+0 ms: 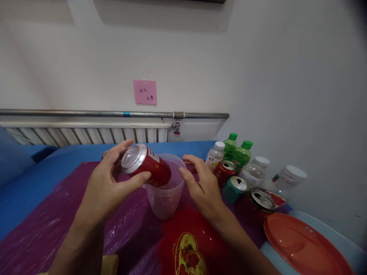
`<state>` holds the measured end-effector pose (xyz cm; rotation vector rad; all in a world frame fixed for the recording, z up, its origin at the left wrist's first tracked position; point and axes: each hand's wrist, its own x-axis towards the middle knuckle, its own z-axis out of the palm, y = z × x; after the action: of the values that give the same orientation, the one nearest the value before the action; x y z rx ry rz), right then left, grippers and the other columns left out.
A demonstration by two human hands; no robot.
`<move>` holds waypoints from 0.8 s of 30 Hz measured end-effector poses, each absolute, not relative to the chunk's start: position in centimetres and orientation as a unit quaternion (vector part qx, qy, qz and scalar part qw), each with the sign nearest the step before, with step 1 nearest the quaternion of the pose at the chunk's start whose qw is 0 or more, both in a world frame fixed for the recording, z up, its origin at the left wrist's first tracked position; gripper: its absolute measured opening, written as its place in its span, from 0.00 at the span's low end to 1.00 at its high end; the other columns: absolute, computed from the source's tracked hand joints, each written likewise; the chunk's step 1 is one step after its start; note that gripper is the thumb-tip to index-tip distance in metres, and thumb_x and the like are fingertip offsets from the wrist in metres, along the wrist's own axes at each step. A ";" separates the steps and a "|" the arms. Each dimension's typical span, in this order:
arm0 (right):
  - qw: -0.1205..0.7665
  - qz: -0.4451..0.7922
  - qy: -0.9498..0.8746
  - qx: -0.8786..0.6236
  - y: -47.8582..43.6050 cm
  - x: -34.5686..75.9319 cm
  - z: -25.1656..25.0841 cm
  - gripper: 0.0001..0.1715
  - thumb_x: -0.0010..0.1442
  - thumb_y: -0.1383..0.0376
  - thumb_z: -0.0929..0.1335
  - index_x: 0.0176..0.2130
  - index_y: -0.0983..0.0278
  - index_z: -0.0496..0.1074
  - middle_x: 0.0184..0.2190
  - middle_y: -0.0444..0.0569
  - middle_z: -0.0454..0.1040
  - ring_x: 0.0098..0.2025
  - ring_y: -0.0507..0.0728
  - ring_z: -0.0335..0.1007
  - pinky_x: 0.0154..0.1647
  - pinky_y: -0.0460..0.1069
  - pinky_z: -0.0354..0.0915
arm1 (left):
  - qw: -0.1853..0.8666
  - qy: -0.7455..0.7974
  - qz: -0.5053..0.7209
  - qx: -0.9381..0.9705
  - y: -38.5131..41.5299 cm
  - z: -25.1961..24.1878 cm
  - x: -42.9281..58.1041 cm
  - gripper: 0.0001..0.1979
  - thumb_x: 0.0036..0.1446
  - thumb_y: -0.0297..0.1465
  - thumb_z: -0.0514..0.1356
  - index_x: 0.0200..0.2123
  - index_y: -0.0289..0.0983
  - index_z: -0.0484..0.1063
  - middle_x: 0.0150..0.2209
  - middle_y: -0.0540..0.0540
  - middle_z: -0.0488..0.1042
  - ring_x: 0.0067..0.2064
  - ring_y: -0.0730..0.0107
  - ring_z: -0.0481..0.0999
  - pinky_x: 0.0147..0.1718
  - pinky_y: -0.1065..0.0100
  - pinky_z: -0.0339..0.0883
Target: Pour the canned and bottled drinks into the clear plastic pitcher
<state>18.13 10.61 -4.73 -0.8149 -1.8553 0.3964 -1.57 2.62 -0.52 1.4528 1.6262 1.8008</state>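
My left hand [106, 187] is closed around a red drink can [155, 168]. The can is tilted, its silver bottom towards me and its other end down over the mouth of a translucent plastic cup [163, 202]. Whether liquid is flowing out cannot be made out. At the cup's right rim, my right hand [203, 187] has its thumb and fingers round the side in a loose grip. The cup stands upright on purple plastic sheeting [126, 225]. Just in front of it lies a red tray [169, 248] with a yellow printed figure.
On the right stand several opened cans [235, 189], green-capped bottles [242, 152] and white-capped clear bottles [255, 172]. An orange oval lid [306, 240] lies at the near right. Behind the blue table cover [91, 152] are a radiator [86, 133] and a metal pipe [100, 114].
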 end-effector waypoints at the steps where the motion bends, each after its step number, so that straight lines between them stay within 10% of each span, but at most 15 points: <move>1: 0.511 0.165 -0.773 -0.338 10.7 18.1 -4.9 0.16 0.64 0.59 0.63 0.49 0.62 0.69 0.48 0.54 0.75 0.50 0.60 0.71 0.52 0.58 0.68 | 0.155 0.564 0.631 0.509 2.7 -0.6 -1.4 0.37 0.39 0.37 0.73 0.55 0.41 0.69 0.51 0.42 0.73 0.50 0.52 0.75 0.49 0.54 0.72; 24: 0.502 0.141 -0.785 -0.333 11.4 17.2 -6.9 0.17 0.66 0.60 0.59 0.48 0.62 0.70 0.51 0.56 0.73 0.57 0.61 0.66 0.59 0.61 0.62 | 0.063 0.458 0.744 0.482 3.5 -1.1 -0.8 0.32 0.42 0.30 0.72 0.53 0.45 0.72 0.49 0.50 0.75 0.50 0.62 0.75 0.46 0.64 0.73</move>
<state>17.19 11.39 -6.91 -0.8056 -1.8966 0.3414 -0.81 3.46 -1.06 1.4570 1.3849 2.2475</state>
